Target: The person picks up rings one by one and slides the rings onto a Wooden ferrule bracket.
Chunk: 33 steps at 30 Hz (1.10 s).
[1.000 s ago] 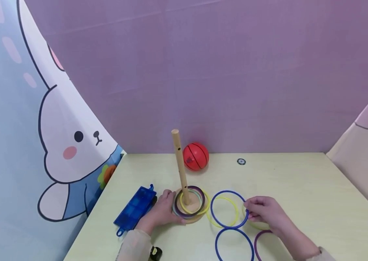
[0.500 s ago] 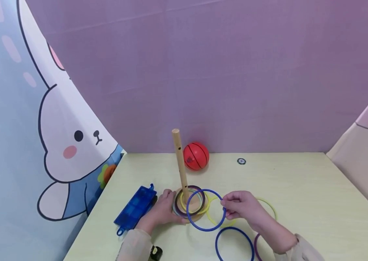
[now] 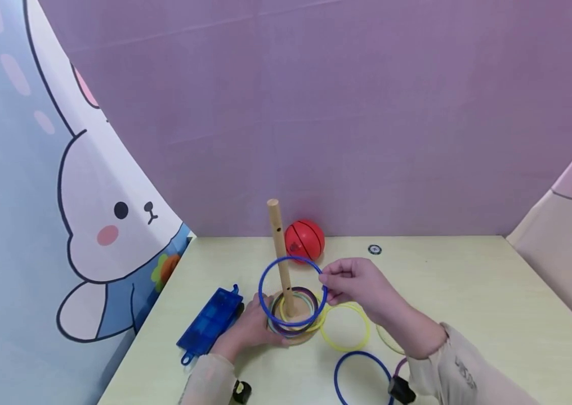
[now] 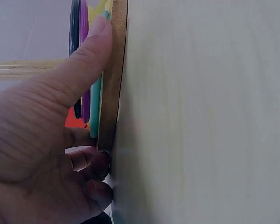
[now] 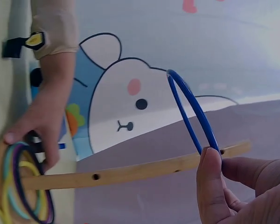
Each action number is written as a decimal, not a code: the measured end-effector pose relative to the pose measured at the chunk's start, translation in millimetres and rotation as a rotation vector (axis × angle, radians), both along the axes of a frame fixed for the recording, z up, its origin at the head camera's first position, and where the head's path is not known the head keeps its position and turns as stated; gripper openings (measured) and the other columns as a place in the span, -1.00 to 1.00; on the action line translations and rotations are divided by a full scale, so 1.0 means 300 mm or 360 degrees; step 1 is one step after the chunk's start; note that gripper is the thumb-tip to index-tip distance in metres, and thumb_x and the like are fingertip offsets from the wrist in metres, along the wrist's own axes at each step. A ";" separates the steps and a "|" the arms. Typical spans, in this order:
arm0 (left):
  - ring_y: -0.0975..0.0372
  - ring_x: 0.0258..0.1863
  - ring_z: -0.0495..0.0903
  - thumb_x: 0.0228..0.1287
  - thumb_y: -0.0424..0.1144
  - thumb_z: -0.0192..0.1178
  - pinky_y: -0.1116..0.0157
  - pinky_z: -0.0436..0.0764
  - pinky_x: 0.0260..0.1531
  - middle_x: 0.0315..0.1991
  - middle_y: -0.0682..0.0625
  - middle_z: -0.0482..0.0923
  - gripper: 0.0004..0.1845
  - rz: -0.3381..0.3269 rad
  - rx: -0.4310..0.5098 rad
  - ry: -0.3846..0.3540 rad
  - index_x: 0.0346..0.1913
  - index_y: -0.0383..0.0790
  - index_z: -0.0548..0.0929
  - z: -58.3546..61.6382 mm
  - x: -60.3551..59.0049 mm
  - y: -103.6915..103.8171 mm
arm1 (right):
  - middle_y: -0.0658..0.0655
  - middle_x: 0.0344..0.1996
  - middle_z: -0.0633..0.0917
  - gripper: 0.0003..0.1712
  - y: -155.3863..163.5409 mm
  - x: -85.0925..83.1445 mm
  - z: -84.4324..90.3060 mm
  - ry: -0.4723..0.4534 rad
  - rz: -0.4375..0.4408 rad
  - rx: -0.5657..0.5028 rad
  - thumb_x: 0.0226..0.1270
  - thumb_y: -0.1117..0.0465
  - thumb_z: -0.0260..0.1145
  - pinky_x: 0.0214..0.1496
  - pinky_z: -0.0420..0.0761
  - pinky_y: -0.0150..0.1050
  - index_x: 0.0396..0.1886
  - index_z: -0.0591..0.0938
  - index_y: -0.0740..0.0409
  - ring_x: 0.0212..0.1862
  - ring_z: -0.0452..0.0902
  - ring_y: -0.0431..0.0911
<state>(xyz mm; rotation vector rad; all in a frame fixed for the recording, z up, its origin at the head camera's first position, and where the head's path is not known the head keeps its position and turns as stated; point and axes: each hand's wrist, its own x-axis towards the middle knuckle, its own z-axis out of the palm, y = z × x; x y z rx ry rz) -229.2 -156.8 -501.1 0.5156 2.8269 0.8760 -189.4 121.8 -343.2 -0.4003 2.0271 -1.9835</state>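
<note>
In the head view, my right hand (image 3: 362, 287) pinches a blue ring (image 3: 262, 284) by its right side, thumb against finger. The ring is raised off the table and overlaps the wooden peg (image 3: 279, 247) in view; I cannot tell whether it encircles it. Around the peg's foot lie several rings: dark, purple, yellow and teal (image 4: 94, 112). My left hand (image 3: 253, 326) grips the left edge of the round wooden base (image 4: 113, 79), its thumb over the rings and its other fingers curled at the rim. The peg stands upright on this base.
Yellow rings (image 3: 345, 347), another blue ring (image 3: 338, 382) and a partly hidden purple ring (image 3: 400, 367) lie on the table (image 3: 494, 315). A blue plastic case (image 3: 210, 325) is at the left, a red ball (image 3: 305, 241) behind the peg, and a small round disc (image 3: 374, 249) farther right.
My right hand has lifted the blue ring off the table and carried it left and up to the peg. The left hand stays at the base.
</note>
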 end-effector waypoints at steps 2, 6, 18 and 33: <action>-0.13 0.29 0.25 -0.28 0.27 0.53 -0.14 0.35 0.21 0.29 -0.24 0.23 0.22 0.0000 -0.0009 -0.0003 0.47 -0.18 0.23 0.001 0.000 -0.003 | 0.15 -0.46 0.67 -0.73 -0.009 -0.005 0.039 0.0038 -0.0026 -0.0014 0.33 0.32 0.32 -0.29 0.70 -0.21 -0.14 0.58 0.51 -0.48 0.61 -0.11; -0.07 0.28 0.27 -0.28 0.29 0.53 -0.08 0.37 0.22 0.27 -0.17 0.23 0.25 -0.0003 -0.0046 -0.0002 0.49 -0.16 0.18 0.000 -0.003 -0.004 | 0.17 -0.41 0.68 -0.72 -0.025 -0.015 0.109 0.0102 -0.0091 -0.0071 0.32 0.32 0.33 -0.27 0.70 -0.20 -0.12 0.57 0.50 -0.46 0.63 -0.10; -0.01 0.19 0.33 -0.30 0.32 0.51 -0.02 0.44 0.17 0.19 -0.13 0.26 0.26 0.0032 -0.0082 -0.0038 0.42 -0.34 0.24 -0.008 -0.009 0.001 | 0.13 -0.43 0.67 -0.68 -0.071 -0.058 0.229 0.0163 -0.0270 -0.0358 0.35 0.35 0.30 -0.28 0.70 -0.21 -0.04 0.52 0.54 -0.48 0.64 -0.11; 0.03 0.17 0.32 -0.31 0.31 0.53 0.00 0.45 0.16 0.16 -0.08 0.27 0.24 0.0025 -0.0048 -0.0022 0.43 -0.29 0.24 -0.008 -0.001 -0.005 | 0.13 -0.52 0.65 -0.76 -0.080 -0.102 -0.086 -0.0109 -0.0369 -0.0177 0.34 0.37 0.29 -0.34 0.69 -0.28 -0.13 0.57 0.53 -0.51 0.62 -0.15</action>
